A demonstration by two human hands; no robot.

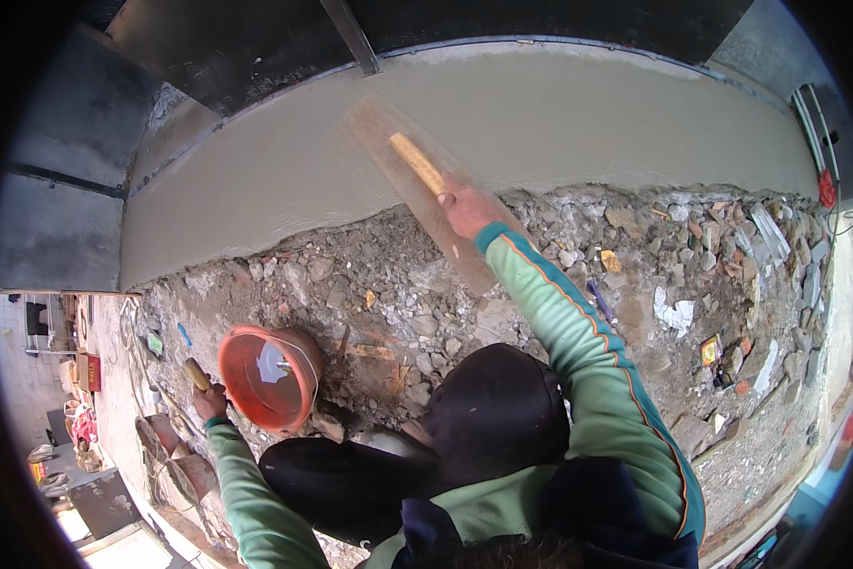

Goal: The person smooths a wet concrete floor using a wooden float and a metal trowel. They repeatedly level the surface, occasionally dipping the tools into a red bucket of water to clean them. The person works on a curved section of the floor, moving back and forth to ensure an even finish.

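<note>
1. Nearest, the person's dark-clad knees point(493, 403) stand over broken ground, with green sleeves reaching out on either side.
2. The left hand point(210, 402) is closed around a short wooden handle point(197, 375); what the handle belongs to cannot be made out.
3. Just beside that hand is an orange-red bucket point(308, 365), its open mouth tipped toward the left and a pale patch showing inside.
4. The ground is loose rubble point(720, 256): grey stones, dust, brick-coloured chips and white scraps, rough all the way up to the smooth strip.
5. The right hand point(474, 211) grips the wooden handle of a long trowel point(417, 163). Its blurred blade spans the strip's ragged near edge, lying partly over the rubble.
6. The grey strip point(616, 123) looks damp and even, curving across the view.
7. Off to the left are a pale wall point(9, 341) and a red box point(88, 372).
8. Farthest, dark panels point(237, 57) border the strip, with a metal bar point(350, 38) between them.
</note>
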